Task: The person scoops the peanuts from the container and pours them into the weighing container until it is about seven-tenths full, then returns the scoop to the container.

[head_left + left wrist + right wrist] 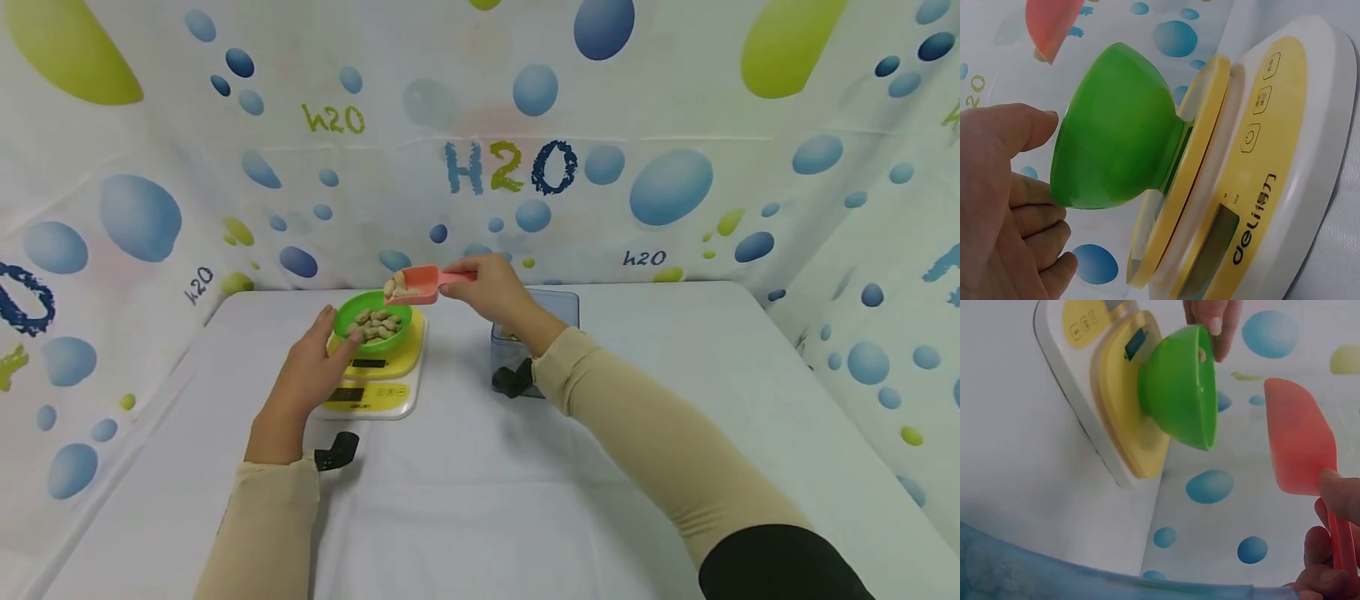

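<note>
My right hand point(491, 287) pinches the handle of a coral-pink scoop point(422, 283). Pale unshelled peanuts point(397, 287) lie in the scoop, which is up over the right rim of a green bowl point(1175, 387). More peanuts point(375, 325) fill the bottom of that bowl. The bowl stands on the round platform of a yellow and white kitchen scale point(1285, 106). At the bowl's left side is my left hand point(318, 367), thumb and fingers spread around its rim, fingertips right at the edge. Its lower fingers bend loosely in the left wrist view.
A translucent blue-grey container point(555, 308) stands right of the scale, partly hidden behind my right wrist. White cloth covers the table point(465, 517). A patterned curtain point(480, 100) hangs behind it. Black wrist mounts point(337, 451) stick out from both sleeves.
</note>
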The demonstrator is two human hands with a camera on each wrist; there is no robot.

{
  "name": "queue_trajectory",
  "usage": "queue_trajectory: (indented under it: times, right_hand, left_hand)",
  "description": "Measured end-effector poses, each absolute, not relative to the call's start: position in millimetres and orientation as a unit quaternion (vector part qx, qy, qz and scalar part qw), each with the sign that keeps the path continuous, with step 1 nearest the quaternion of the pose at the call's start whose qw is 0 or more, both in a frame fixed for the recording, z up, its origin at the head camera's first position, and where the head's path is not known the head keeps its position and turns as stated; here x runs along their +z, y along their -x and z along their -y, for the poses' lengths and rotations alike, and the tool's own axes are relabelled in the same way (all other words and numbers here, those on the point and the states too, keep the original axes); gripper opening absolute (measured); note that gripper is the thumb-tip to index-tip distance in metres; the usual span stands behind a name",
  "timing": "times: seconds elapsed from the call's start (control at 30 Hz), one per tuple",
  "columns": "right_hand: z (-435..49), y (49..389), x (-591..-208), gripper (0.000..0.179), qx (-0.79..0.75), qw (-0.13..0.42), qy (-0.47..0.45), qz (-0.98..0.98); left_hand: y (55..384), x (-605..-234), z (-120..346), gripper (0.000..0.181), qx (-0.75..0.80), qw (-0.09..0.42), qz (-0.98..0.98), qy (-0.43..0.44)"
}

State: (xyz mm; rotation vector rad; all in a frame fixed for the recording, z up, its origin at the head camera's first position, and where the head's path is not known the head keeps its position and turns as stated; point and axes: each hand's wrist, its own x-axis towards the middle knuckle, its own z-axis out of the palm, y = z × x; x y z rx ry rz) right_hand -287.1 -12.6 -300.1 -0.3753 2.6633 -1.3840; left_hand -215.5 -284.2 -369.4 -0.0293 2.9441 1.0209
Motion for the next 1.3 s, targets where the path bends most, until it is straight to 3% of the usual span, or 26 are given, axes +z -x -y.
queue_trajectory:
  times: [0.63,1.0,1.3]
  right_hand:
    - [35,283,-308,0.027,-0.283,-0.037,0.213,-0.934]
    - [40,274,-309,0.023,-0.153,-0.175,0.312,-0.921]
    - [33,275,-309,0.024,-0.14,-0.19,0.289,-0.928]
  left_hand:
    - [218,-365,278,0.082,0.322,0.026,-0.946,0.01]
    - [218,-369,279,0.082,0.32,0.022,-0.947,0.011]
    - [216,-371,283,0.083,0.318,0.022,-0.948,0.014]
